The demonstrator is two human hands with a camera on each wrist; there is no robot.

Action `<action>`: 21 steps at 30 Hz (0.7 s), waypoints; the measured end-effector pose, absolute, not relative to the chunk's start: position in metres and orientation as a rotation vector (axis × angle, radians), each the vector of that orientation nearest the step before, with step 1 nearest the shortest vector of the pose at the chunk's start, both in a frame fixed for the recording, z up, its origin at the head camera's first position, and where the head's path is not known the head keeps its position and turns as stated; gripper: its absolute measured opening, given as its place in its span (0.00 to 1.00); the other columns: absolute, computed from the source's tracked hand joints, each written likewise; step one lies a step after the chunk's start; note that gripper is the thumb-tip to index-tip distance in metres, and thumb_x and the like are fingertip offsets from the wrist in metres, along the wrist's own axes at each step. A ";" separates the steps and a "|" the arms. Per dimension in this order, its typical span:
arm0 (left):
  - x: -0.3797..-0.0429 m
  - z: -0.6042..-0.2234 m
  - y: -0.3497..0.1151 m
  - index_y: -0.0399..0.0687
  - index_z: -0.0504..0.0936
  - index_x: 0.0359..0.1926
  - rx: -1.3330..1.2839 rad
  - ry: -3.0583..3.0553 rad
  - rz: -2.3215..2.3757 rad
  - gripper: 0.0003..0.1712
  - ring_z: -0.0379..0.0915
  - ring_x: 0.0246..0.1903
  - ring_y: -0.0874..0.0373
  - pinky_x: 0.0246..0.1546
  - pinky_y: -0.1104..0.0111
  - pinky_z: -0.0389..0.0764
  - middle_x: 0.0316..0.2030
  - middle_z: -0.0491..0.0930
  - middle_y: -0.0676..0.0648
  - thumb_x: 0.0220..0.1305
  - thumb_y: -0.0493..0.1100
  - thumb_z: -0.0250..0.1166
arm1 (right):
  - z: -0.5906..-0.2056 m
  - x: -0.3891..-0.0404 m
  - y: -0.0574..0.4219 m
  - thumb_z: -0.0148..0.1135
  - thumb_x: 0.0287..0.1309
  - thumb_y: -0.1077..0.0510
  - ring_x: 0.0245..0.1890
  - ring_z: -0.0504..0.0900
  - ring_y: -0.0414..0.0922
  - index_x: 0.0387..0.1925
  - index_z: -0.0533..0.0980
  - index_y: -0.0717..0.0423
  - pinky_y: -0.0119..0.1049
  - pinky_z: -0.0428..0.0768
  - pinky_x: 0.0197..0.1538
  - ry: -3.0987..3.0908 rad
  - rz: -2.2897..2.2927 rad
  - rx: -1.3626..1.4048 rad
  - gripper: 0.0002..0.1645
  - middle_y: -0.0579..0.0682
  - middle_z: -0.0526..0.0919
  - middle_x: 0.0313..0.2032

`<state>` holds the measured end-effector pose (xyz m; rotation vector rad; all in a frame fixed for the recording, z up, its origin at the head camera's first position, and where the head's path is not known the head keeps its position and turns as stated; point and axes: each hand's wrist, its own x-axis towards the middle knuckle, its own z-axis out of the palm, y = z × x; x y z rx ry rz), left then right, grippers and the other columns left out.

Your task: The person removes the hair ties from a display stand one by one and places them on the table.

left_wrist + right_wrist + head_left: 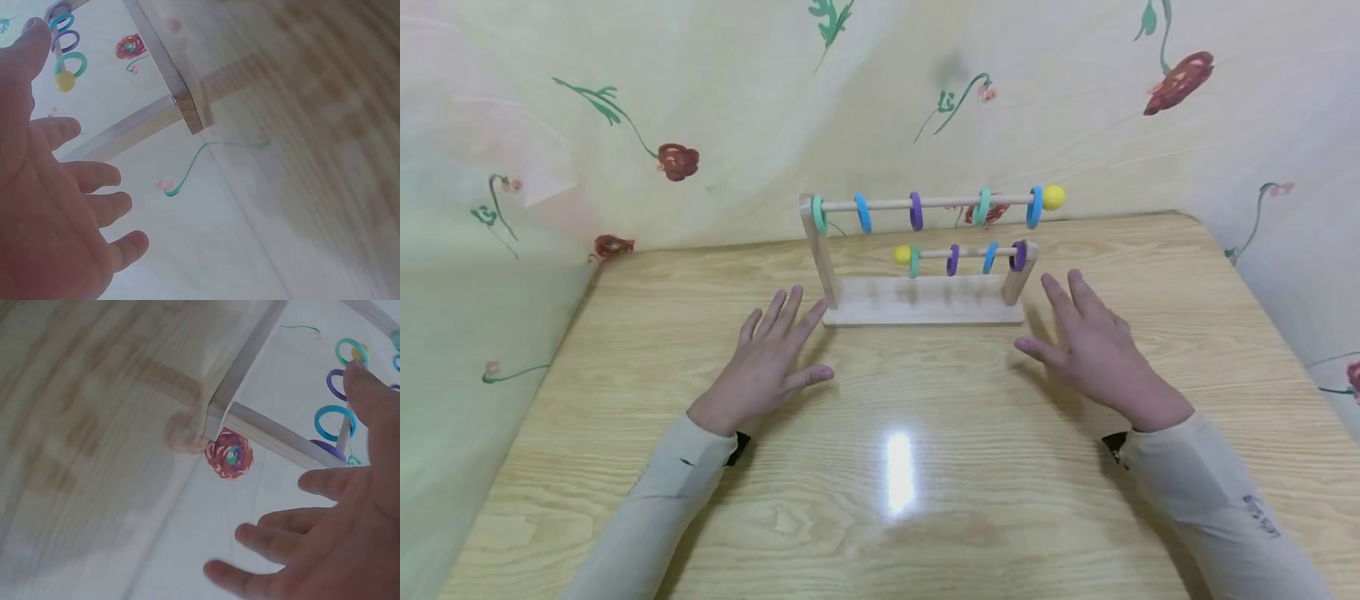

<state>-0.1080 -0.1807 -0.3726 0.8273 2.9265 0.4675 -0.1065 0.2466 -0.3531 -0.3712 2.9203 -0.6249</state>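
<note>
Flanking the wooden stand [925,313], both hands [760,367] [1097,354] share only head view.

Three cameras facing one wooden stand [923,310]

From my remote seat I'm looking forward and down through the head camera, which is sitting highest and farthest back, over the near part of the tabletop [962,450]. The left wrist camera is riding low, close to the palm of the left hand [760,362], facing the stand's left end and leaning so that the tabletop is filling the right side. The right wrist camera is leaning the opposite way, tabletop leftward, facing the right end from near the palm of the right hand [1097,354]. All three are sharing the lower rod [970,252] and flowered cloth [737,75]; the head view is sharing one hand with each wrist view
</note>
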 end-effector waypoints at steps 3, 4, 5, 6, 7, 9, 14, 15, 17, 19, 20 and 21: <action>-0.108 -0.372 -0.181 0.54 0.42 0.82 0.827 2.926 0.483 0.52 0.22 0.77 0.44 0.70 0.36 0.36 0.78 0.34 0.35 0.70 0.67 0.57 | -0.349 -0.111 0.249 0.57 0.72 0.38 0.73 0.42 0.73 0.80 0.40 0.60 0.77 0.50 0.64 2.880 -0.821 -0.370 0.55 0.71 0.36 0.77; -0.108 -0.372 -0.181 0.54 0.41 0.82 0.829 2.929 0.485 0.52 0.22 0.77 0.44 0.70 0.36 0.36 0.78 0.34 0.35 0.70 0.67 0.57 | -0.348 -0.113 0.251 0.58 0.72 0.41 0.73 0.44 0.72 0.80 0.41 0.60 0.76 0.52 0.64 2.871 -0.886 -0.373 0.53 0.70 0.39 0.77; -0.108 -0.371 -0.181 0.54 0.41 0.82 0.831 2.931 0.489 0.52 0.23 0.77 0.44 0.70 0.36 0.36 0.78 0.35 0.35 0.70 0.67 0.57 | -0.347 -0.115 0.252 0.58 0.73 0.44 0.73 0.47 0.72 0.80 0.42 0.60 0.74 0.55 0.65 2.865 -0.951 -0.377 0.51 0.69 0.41 0.77; -0.109 -0.371 -0.181 0.54 0.41 0.82 0.834 2.936 0.490 0.52 0.23 0.77 0.44 0.71 0.36 0.36 0.78 0.35 0.34 0.71 0.66 0.57 | -0.346 -0.118 0.252 0.58 0.73 0.46 0.72 0.51 0.71 0.80 0.43 0.60 0.73 0.58 0.64 2.866 -1.002 -0.385 0.49 0.69 0.44 0.77; -0.109 -0.371 -0.181 0.54 0.42 0.82 0.843 2.944 0.491 0.52 0.25 0.77 0.43 0.71 0.36 0.37 0.78 0.36 0.34 0.71 0.66 0.58 | -0.345 -0.121 0.253 0.58 0.73 0.48 0.70 0.57 0.71 0.80 0.45 0.60 0.71 0.62 0.63 2.873 -1.049 -0.391 0.48 0.68 0.47 0.76; -0.109 -0.370 -0.180 0.53 0.43 0.82 0.853 2.957 0.508 0.51 0.30 0.77 0.42 0.71 0.37 0.38 0.78 0.40 0.34 0.71 0.64 0.58 | -0.344 -0.128 0.254 0.57 0.74 0.51 0.65 0.67 0.69 0.80 0.48 0.58 0.68 0.71 0.58 2.881 -1.126 -0.389 0.44 0.66 0.53 0.76; -0.110 -0.366 -0.176 0.48 0.50 0.80 0.889 2.968 0.622 0.46 0.48 0.74 0.41 0.70 0.39 0.48 0.76 0.53 0.36 0.73 0.59 0.60 | -0.342 -0.142 0.255 0.57 0.74 0.57 0.52 0.80 0.64 0.79 0.54 0.54 0.29 0.81 0.43 2.879 -1.256 -0.393 0.39 0.64 0.64 0.71; -0.111 -0.366 -0.174 0.48 0.51 0.80 0.896 2.970 0.653 0.45 0.53 0.73 0.41 0.70 0.39 0.52 0.75 0.57 0.37 0.73 0.57 0.61 | -0.342 -0.145 0.255 0.57 0.74 0.58 0.49 0.80 0.63 0.79 0.55 0.54 0.24 0.78 0.39 2.874 -1.274 -0.401 0.38 0.65 0.66 0.70; -0.110 -0.364 -0.171 0.46 0.55 0.79 0.910 2.966 0.731 0.41 0.59 0.70 0.41 0.68 0.40 0.58 0.73 0.62 0.38 0.74 0.53 0.62 | -0.341 -0.150 0.255 0.58 0.73 0.60 0.45 0.82 0.56 0.78 0.56 0.54 0.21 0.75 0.36 2.854 -1.307 -0.396 0.38 0.64 0.67 0.69; -0.110 -0.363 -0.168 0.46 0.60 0.77 0.908 2.961 0.797 0.37 0.65 0.67 0.41 0.65 0.41 0.64 0.69 0.68 0.39 0.74 0.50 0.62 | -0.342 -0.155 0.254 0.58 0.73 0.61 0.42 0.82 0.46 0.78 0.57 0.54 0.24 0.78 0.37 2.825 -1.337 -0.378 0.37 0.64 0.68 0.69; -0.110 -0.362 -0.166 0.45 0.63 0.76 0.903 2.953 0.834 0.35 0.68 0.65 0.41 0.64 0.42 0.67 0.68 0.70 0.40 0.74 0.48 0.62 | -0.342 -0.158 0.254 0.58 0.73 0.61 0.40 0.82 0.42 0.78 0.58 0.53 0.25 0.79 0.38 2.811 -1.354 -0.368 0.37 0.63 0.68 0.69; -0.110 -0.361 -0.164 0.45 0.66 0.74 0.897 2.939 0.867 0.32 0.70 0.64 0.42 0.62 0.43 0.70 0.66 0.73 0.40 0.74 0.47 0.62 | -0.342 -0.160 0.253 0.58 0.72 0.61 0.39 0.82 0.38 0.77 0.59 0.54 0.26 0.80 0.38 2.791 -1.383 -0.367 0.36 0.64 0.69 0.69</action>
